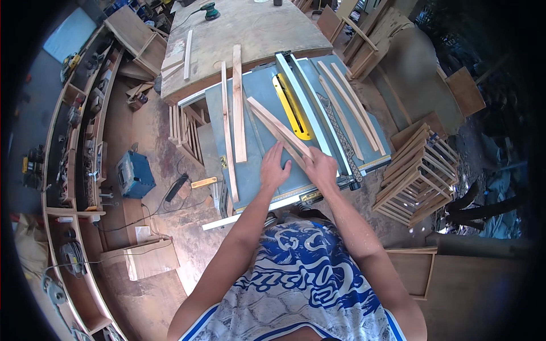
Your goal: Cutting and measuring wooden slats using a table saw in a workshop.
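Two pale wooden strips [280,126] lie slantwise over the grey table saw top [267,184], left of the yellow insert plate [290,108] with its dark slot. My right hand [319,169] is closed around their near end. Flat and with the thumb apart, my left hand [275,167] rests by the strips' left side, fingertips close to the lower one; whether they touch is unclear. More wooden strips [238,108] lie to the left, running lengthwise. Beyond the saw's long pale fence [313,105], further strips [359,108] lie on the right.
A wooden workbench [250,34] adjoins the saw's far side, with a green sander [211,11] on it. Stacked wooden frames [421,173] stand on the floor at right. On the left are a blue toolbox [135,174], cords and a long tool shelf [71,213].
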The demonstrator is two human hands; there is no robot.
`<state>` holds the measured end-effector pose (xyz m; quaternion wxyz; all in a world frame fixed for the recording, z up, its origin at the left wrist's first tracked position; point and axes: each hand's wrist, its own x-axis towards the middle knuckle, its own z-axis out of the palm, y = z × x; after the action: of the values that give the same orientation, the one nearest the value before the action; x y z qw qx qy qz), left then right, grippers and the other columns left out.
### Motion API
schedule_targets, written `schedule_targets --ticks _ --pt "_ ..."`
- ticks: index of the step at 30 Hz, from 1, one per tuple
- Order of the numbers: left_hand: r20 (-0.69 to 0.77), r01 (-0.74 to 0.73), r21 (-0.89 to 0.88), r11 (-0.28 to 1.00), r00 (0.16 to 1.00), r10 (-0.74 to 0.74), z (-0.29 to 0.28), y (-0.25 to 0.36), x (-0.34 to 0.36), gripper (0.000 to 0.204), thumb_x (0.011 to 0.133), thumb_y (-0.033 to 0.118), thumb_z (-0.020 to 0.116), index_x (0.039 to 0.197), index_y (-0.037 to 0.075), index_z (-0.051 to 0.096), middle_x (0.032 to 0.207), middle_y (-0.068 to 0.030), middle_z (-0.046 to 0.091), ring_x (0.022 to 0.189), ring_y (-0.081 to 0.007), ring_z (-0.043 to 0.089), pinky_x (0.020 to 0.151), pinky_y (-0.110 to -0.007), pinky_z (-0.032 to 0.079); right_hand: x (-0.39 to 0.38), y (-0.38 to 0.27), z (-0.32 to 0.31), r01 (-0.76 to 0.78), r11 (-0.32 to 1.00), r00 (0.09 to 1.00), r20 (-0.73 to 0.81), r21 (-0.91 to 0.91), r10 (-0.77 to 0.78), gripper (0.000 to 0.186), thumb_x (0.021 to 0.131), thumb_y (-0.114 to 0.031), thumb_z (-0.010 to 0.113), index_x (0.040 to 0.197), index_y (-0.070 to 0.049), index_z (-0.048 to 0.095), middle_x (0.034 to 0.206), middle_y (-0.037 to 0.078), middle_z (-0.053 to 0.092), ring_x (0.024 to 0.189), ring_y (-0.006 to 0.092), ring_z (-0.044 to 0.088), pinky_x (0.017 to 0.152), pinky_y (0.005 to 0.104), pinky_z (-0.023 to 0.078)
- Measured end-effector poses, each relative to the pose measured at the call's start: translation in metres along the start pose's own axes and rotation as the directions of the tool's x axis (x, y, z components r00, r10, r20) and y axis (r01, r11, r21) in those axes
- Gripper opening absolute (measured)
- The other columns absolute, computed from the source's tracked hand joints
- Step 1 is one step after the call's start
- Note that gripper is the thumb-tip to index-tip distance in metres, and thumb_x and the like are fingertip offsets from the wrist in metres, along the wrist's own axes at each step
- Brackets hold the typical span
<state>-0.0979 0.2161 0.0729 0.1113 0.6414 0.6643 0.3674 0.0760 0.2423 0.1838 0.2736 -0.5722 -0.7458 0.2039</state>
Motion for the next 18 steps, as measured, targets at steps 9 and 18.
schedule_targets --ticks 9,18 --pt "0.24 -0.424 0.296 0.856 0.901 0.363 -0.02 0.024 0.037 0.05 0.088 0.029 0.069 0.136 0.017 0.06 0.147 -0.0119 0.051 0.133 -0.0333 0.05 0.118 -0.046 0.035 -0.081 0.147 -0.076 -0.253 0.769 0.879 -0.193 0.587 0.437 0.03 0.096 -0.013 0.07 0.123 -0.002 0.07 0.093 0.003 0.071 0.089 0.0074 0.061 0.08 0.0256 0.05" --pt "0.436 -0.794 0.104 0.599 0.578 0.69 -0.054 0.047 0.068 0.036 0.095 0.04 0.062 0.115 0.01 0.063 0.108 -0.0066 0.063 0.112 -0.0254 0.059 0.105 -0.044 0.042 -0.008 0.224 -0.092 -0.351 0.936 0.908 -0.239 0.016 0.345 0.041 0.096 -0.031 0.068 0.127 -0.006 0.069 0.108 0.021 0.073 0.103 0.0397 0.067 0.089 0.0413 0.052"
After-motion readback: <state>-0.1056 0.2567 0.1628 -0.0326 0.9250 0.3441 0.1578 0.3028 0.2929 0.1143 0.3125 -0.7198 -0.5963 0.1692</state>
